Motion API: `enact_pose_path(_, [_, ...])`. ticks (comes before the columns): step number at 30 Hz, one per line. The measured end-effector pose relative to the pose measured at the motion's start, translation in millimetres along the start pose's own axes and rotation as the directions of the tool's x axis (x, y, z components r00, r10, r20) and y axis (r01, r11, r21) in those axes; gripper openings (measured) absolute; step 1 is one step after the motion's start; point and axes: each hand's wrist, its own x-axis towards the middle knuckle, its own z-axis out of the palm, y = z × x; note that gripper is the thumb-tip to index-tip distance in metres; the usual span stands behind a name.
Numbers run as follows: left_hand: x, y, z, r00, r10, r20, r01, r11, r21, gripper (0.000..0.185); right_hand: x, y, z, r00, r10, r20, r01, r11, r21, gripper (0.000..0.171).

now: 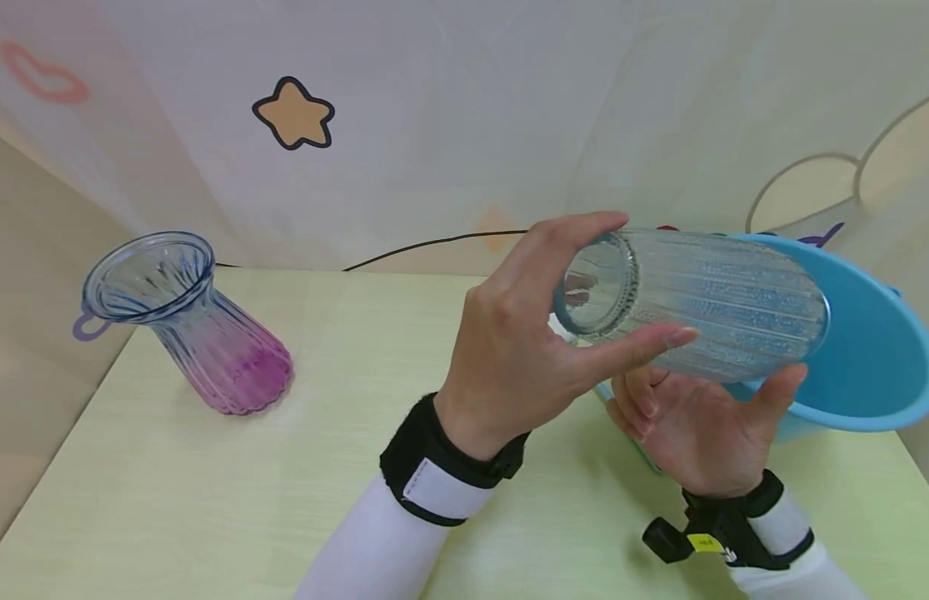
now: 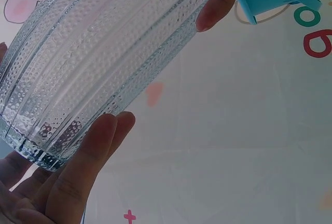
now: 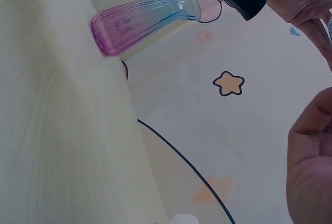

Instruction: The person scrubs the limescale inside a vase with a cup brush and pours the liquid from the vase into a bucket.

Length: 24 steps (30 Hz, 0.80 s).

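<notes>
A clear ribbed glass vase (image 1: 704, 292) with a dotted texture lies sideways in the air above the table. My left hand (image 1: 524, 333) grips it around its left end, thumb along the near side and fingers over the top. Under its right part is my right hand (image 1: 704, 425), palm turned up, fingers loosely bent and thumb raised beside the glass. In the left wrist view a right-hand digit (image 2: 223, 1) overlaps the vase's edge. A second glass vase (image 1: 209, 333), blue at the flared rim and pink at the base, stands on the table at the left.
A light blue bucket (image 1: 876, 350) stands at the right, partly behind the clear vase. A thin green-edged object (image 1: 647, 458) shows behind the right hand. The pale wood-grain table (image 1: 344, 350) meets a patterned curtain (image 1: 434, 125) at the back.
</notes>
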Motion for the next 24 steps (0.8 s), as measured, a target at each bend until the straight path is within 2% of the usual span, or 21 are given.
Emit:
enact_pose_path(7, [-1.2,-1.7,-1.1,1.000,-0.016,0.001,0.016,1.000,0.003,0.077,-0.3,0.6,-2.5,1.000,0.010,0.018,-0.009,1.000,-0.007,0.100])
enact_pose_path(14, [-2.3,-2.7,-0.3,1.000,-0.027,0.011,0.027,1.000,-0.001,0.077,-3.1,-0.3,-1.4,1.000,0.020,0.002,-0.020,1.000,-0.014,0.094])
enact_pose_path(21, [-4.0,-3.0,-1.2,0.998,-0.045,0.052,0.045,0.999,0.006,0.074,-7.5,-4.2,2.1,0.997,0.081,-0.015,-0.079,0.991,0.109,0.093])
enact_pose_path(24, [-4.2,-5.5,-3.5,0.997,-0.036,0.070,0.036,0.999,0.007,0.074,-4.7,-5.8,5.0,0.995,0.094,-0.027,-0.090,0.990,0.110,0.096])
